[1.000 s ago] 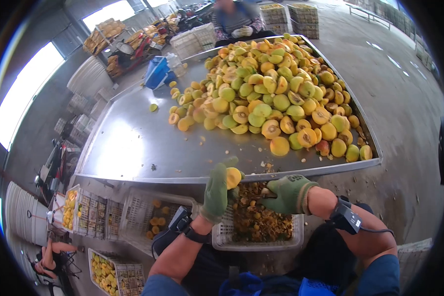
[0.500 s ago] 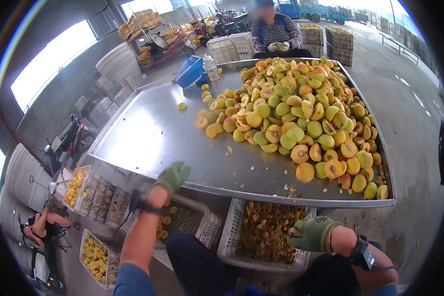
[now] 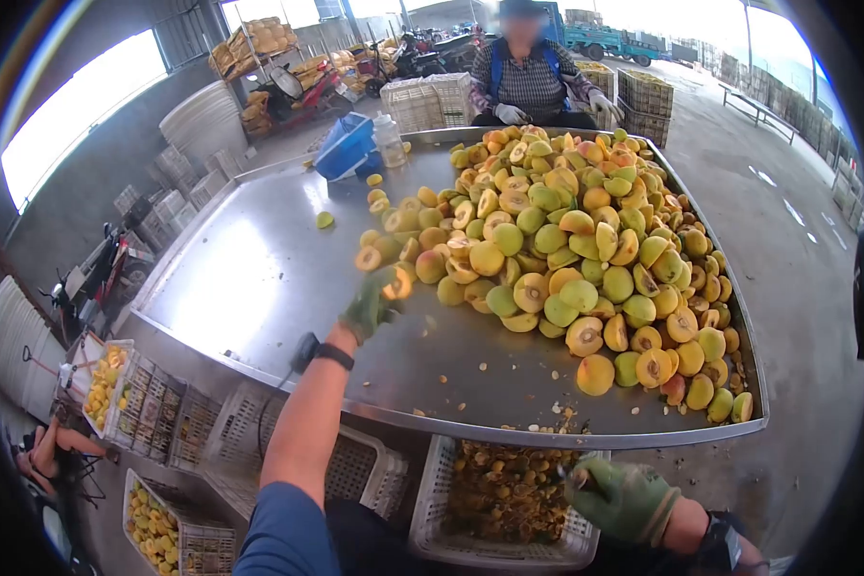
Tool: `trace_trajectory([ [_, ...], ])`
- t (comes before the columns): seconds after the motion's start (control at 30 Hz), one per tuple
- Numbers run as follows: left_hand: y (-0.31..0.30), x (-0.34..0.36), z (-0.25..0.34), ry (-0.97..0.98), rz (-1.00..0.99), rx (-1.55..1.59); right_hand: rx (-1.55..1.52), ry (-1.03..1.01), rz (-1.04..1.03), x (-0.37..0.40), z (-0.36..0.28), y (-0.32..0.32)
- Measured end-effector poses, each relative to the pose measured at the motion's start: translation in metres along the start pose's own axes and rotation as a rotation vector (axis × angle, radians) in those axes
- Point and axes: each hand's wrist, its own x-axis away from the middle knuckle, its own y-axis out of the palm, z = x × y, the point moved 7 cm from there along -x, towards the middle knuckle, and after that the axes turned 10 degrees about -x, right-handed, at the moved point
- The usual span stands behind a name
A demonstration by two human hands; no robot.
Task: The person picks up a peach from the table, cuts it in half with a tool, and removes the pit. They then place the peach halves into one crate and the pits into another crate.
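Note:
My left hand (image 3: 367, 312), in a green glove, reaches over the steel table to the left edge of the fruit pile. Its fingers are closed on a halved peach (image 3: 399, 283), orange cut face showing; the hand is a little blurred. Halved yellow-green peaches (image 3: 547, 230), some with brown centres, are heaped beside it. My right hand (image 3: 624, 497), also gloved, is closed above the crate of brown pits and scraps (image 3: 509, 490) at the table's near edge. A small metal tool (image 3: 580, 477) pokes out of its fingers, mostly hidden.
The steel table (image 3: 221, 278) has a raised rim and scattered bits near its front. A blue basket (image 3: 346, 149) and a clear jar (image 3: 388, 142) stand at its far left. Across it sits a person (image 3: 528, 82) in white gloves. Crates of peaches (image 3: 154, 523) stand lower left.
My left hand has moved from above the crates at the front edge up to the pile and taken a peach half. My right hand stays near the pit crate. The person opposite has parted their hands.

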Motion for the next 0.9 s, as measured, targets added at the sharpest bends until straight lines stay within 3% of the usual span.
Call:
trace_trajectory([
  [0.03, 0.014, 0.022, 0.013, 0.132, -0.042, -0.020, -0.062, -0.036, 0.006, -0.009, -0.007, -0.005],
  [0.07, 0.032, 0.047, 0.028, 0.103, -0.113, 0.062, -0.121, -0.076, 0.011, -0.017, -0.011, -0.006],
  [0.1, 0.050, 0.070, 0.045, 0.074, -0.189, 0.142, 0.202, -0.471, 0.050, -0.023, -0.025, 0.001],
  [0.13, 0.071, 0.093, 0.056, 0.038, -0.273, 0.225, 0.124, -0.410, 0.093, -0.026, -0.019, 0.000],
  [0.2, 0.098, 0.129, 0.080, 0.152, -0.257, 0.118, -0.001, -0.292, 0.162, -0.039, -0.043, -0.007],
  [0.27, 0.134, 0.161, 0.095, 0.145, -0.260, 0.174, -0.070, -0.205, 0.188, -0.049, -0.068, -0.014],
  [0.33, 0.163, 0.184, 0.103, 0.040, -0.255, 0.382, -0.084, -0.208, 0.228, -0.051, -0.077, -0.020],
  [0.47, 0.206, 0.222, 0.127, 0.634, -0.232, -0.372, -0.021, -0.249, 0.362, -0.054, -0.051, -0.018],
  [0.7, 0.263, 0.225, 0.074, -0.036, -0.328, 0.297, 0.095, -0.141, 0.329, -0.025, -0.020, -0.017],
  [0.9, 0.277, 0.217, 0.060, -0.030, -0.381, 0.244, 0.161, -0.057, 0.358, -0.018, -0.013, -0.015],
])
